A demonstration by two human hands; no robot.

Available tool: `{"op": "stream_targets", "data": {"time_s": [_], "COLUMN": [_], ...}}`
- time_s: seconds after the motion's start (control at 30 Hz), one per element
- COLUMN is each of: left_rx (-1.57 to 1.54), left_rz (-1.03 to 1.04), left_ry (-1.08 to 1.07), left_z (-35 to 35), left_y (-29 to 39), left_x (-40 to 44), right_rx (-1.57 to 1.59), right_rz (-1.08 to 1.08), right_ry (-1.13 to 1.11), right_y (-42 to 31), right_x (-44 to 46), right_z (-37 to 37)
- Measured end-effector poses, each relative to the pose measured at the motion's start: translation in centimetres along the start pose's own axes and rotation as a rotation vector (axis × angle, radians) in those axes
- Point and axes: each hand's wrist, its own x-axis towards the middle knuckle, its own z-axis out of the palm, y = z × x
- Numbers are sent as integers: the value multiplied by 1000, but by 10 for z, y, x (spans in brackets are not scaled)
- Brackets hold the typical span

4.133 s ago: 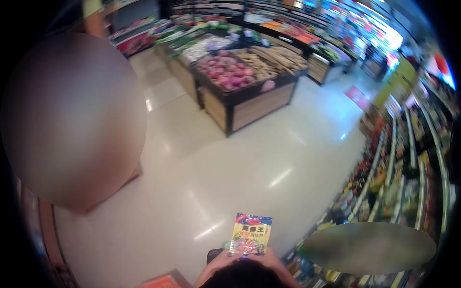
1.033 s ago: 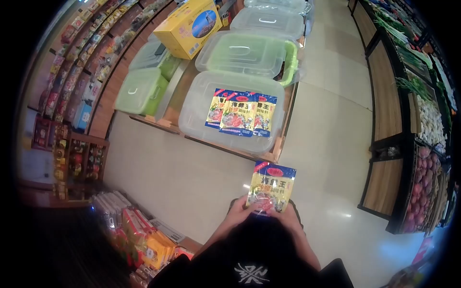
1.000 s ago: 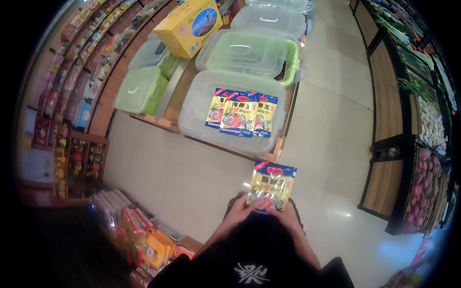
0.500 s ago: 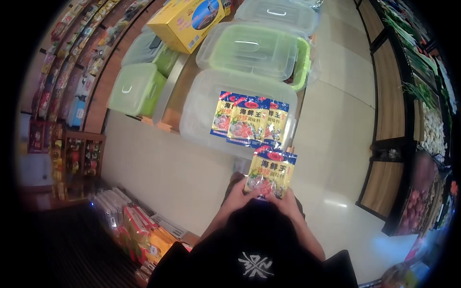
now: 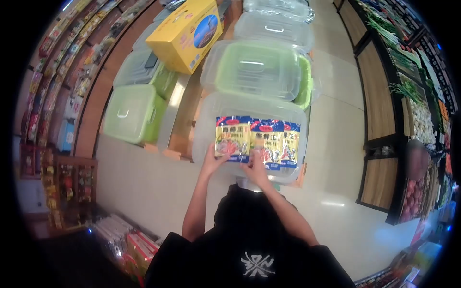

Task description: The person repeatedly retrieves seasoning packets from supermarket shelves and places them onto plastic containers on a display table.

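Several yellow and blue seasoning packets lie overlapping on a translucent plastic lid (image 5: 204, 129). My left hand (image 5: 212, 162) is closed on the lower left edge of the leftmost seasoning packet (image 5: 233, 137), its thumb over the front. At that packet's lower right corner is my right hand (image 5: 256, 167), fingers bent and pinching there, partly over the middle seasoning packet (image 5: 269, 139). A third seasoning packet (image 5: 290, 144) shows at the right, partly covered by the middle one. The packets' fronts face up, with a picture of seafood on them.
Beyond the lid stand a lidded green bin (image 5: 254, 67) and more clear lids (image 5: 273, 31). A yellow carton (image 5: 185, 36) and a green box (image 5: 129, 113) are at the left. Vegetable shelves (image 5: 384, 125) line the right; packaged goods (image 5: 141, 247) sit at lower left.
Both hands have moved forward, carrying the packet from near my body onto the lid, at the left of the others. The view has shifted, so the bins appear lower.
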Motion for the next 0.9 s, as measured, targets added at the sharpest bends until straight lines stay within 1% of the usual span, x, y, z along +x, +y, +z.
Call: {"op": "stream_targets", "data": {"time_s": [0.03, 0.07, 0.1, 0.17, 0.2, 0.23, 0.27, 0.33, 0.37, 0.47, 0.5, 0.6, 0.77, 0.87, 0.9], "left_rx": [78, 119, 158, 196, 230, 293, 358, 743, 932, 883, 875, 1120, 1128, 1055, 1075], "left_rz": [44, 83, 122, 176, 190, 173, 155, 212, 239, 529, 500, 514, 506, 434, 398], "left_ry": [-22, -43, -63, -78, -75, -77, -76, 47, 116, 77, -15, -100, -77, -54, 6], "left_z": [-8, -15, -22, -32, -34, -32, -28, -14, -7, 14, 21, 33, 33, 35, 44], "left_y": [-7, -13, -20, -25, -25, -9, 15, 39, 44, 53, 44, 5, -15, -15, 8], "left_x": [4, 6, 8, 15, 17, 13, 5, -8, -16, -14, -11, -10, -6, -7, -22], "right_rx": [73, 31, -5, 92, 72, 18, 21, 32, 40, 63, 102, 144, 213, 259, 265], "right_rz": [10, 62, 46, 55, 77, 62, 100, 179, 175, 155, 155, 192, 199, 249, 251], "right_ry": [-5, -39, -5, -44, -45, -40, -48, -80, -56, 15, 33, 66, 175, 223, 247], "right_y": [-5, -9, -16, -9, -5, -8, -16, -32, -35, -39, -36, -24, 7, 2, 1], "right_x": [-4, -12, -20, -25, -25, -27, -28, -30, -36, -49, -56, -78, -126, -154, -164], "right_z": [5, 3, 6, 19, 25, 27, 27, 20, 20, 16, 16, 13, 10, -6, -10]}}
